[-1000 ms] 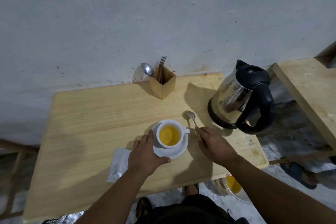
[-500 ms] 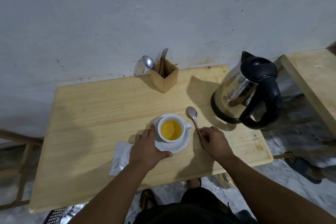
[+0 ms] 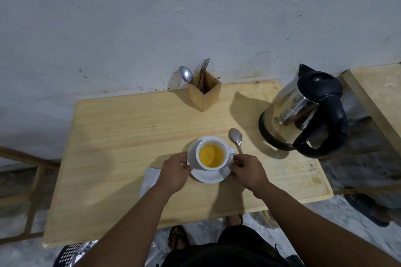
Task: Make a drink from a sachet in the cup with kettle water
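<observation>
White ceramic cup (image 3: 211,155) of yellow-orange drink seated on white round saucer (image 3: 209,174), near centre of pale wooden counter (image 3: 121,136). Saucer rim gripped at 9 o'clock by left hand (image 3: 176,172), fingers curled. Rim at 3 o'clock pinched by right hand (image 3: 247,170), fingers bent. Steel teaspoon (image 3: 236,138) laid flat at 1 o'clock of cup. Steel kettle with black handle (image 3: 303,112) stood at 2 o'clock. White sachet (image 3: 149,180) partly hidden under left wrist.
</observation>
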